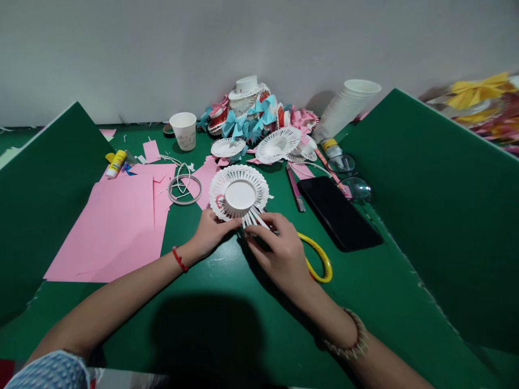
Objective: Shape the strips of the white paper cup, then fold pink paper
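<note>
A white paper cup (240,194), cut into strips that fan out around its round base, is between my hands over the green table. Most strips are bent into a scalloped rim; a few at the near right stick out straight. My left hand (208,232) grips the near left rim with its thumb pressed on the edge. The fingers of my right hand (279,243) pinch the loose strips (253,217) at the near right. A yellow loop (320,259) lies beside my right hand, which hides part of it.
Pink paper sheets (117,221), a glue stick (116,164) and a tape ring (184,190) lie left. Behind are a paper cup (184,131), finished paper crafts (251,116) and stacked cups (346,105). A cutter (295,189), phone (338,213) and glasses (357,189) lie right. Green panels (450,216) flank the table.
</note>
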